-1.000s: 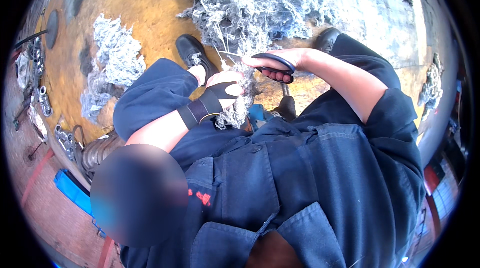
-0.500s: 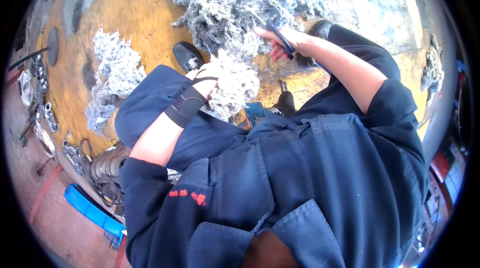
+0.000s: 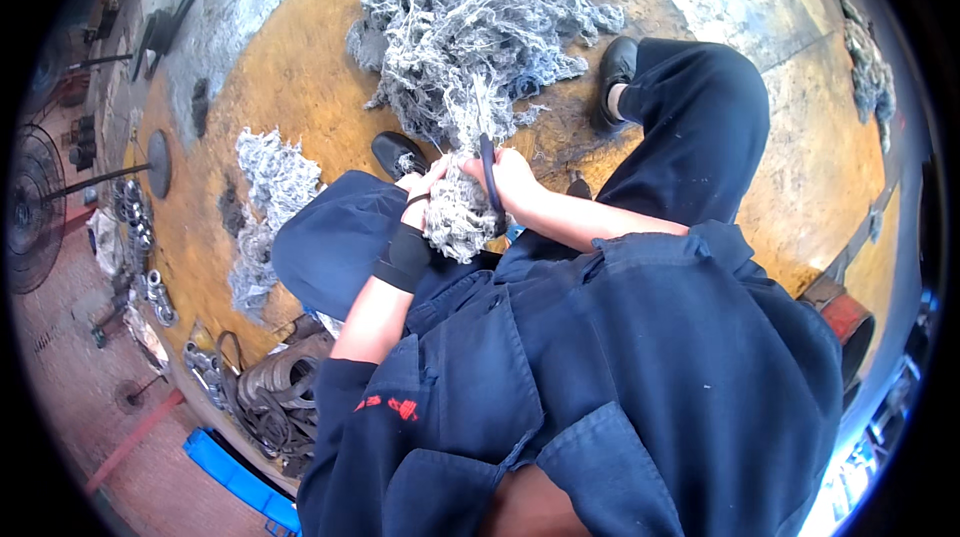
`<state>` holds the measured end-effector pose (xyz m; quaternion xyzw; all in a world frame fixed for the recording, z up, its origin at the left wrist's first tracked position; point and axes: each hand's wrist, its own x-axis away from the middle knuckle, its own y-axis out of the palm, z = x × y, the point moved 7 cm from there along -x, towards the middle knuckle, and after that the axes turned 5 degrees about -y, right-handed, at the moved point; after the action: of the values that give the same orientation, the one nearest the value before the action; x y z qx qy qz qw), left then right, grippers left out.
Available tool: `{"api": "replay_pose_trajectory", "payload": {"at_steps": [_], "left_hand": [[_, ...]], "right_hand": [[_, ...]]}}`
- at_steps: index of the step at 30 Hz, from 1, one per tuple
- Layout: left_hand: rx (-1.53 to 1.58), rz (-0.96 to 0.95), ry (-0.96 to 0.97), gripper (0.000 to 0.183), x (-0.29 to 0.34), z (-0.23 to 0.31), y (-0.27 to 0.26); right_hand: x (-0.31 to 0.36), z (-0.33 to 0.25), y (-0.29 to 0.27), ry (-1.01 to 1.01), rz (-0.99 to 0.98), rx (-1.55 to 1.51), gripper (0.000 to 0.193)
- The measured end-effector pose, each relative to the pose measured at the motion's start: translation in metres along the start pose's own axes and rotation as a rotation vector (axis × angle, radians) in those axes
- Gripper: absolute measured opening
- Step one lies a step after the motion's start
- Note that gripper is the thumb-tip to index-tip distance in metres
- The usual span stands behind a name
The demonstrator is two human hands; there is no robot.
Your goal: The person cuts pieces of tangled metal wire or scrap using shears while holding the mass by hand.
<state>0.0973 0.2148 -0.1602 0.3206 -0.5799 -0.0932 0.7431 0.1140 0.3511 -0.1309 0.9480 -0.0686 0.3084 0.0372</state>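
Observation:
A wad of tangled grey-white yarn (image 3: 460,222) sits above my lap, between my knees. My left hand (image 3: 428,183), with a black wrist band, is closed on its left side. From the right, my right hand (image 3: 512,179) grips what look like scissors (image 3: 490,162) with long black handle loops. Its fingers also press against the top of the wad, and the blade end is lost among pale strands. Just beyond my hands a big heap of the same yarn (image 3: 470,17) spreads over the worn yellow-brown floor plate (image 3: 690,137); strands run from it toward the wad.
Left of my knee lies a smaller pile of yarn (image 3: 275,187). Metal fittings (image 3: 155,297), coiled hoses (image 3: 285,377) and a blue plastic item (image 3: 240,482) line the lower left. A fan (image 3: 35,207) stands at the far left. More fibre (image 3: 870,72) lies far right.
My right hand, with the scissors, has come down and left from the heap onto the wad. My left hand keeps its hold. The view has shifted, and my right knee has moved outward.

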Motion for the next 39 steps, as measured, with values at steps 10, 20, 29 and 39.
{"api": "replay_pose_trajectory", "payload": {"at_steps": [10,20,29,39], "left_hand": [[-0.641,-0.325,0.255,0.037,0.010,0.024,-0.026],[-0.676,-0.189,0.084,0.030,0.072,0.092,0.033],[-0.229,-0.268,0.191,0.042,0.125,0.103,0.065],[-0.563,-0.459,0.053,0.041,0.110,0.044,0.139]], "right_hand": [[0.073,-0.082,0.021,-0.785,-0.179,0.856,0.038],[-0.021,-0.034,-0.050,-0.188,0.172,0.118,0.043],[-0.037,-0.029,0.004,0.145,-0.263,-0.744,0.048],[-0.057,-0.101,0.002,-0.329,0.050,0.157,0.024]]}}
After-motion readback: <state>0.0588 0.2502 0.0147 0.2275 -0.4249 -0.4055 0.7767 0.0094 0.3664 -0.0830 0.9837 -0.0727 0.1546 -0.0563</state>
